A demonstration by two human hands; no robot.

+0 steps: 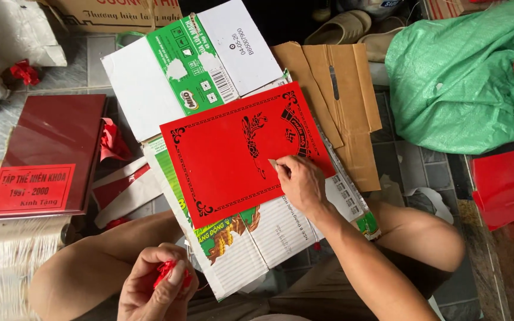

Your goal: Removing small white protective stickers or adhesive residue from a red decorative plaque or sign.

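A red sheet [227, 157] with black ornamental cut patterns lies on flattened white and green cardboard [168, 77]. My right hand [298, 181] rests on the sheet's right part, with a small pale blade pinched in its fingertips against the pattern. My left hand [156, 285] is low in the view above my knee, closed around a wad of red scraps [169, 272].
A dark red plaque with a red label [49, 154] lies at the left. Brown cardboard [340, 95] sits to the right of the sheet, a green woven sack [465, 77] beyond it. Red plastic pieces [504, 187] are at the right edge, sandals [343, 27] at the top.
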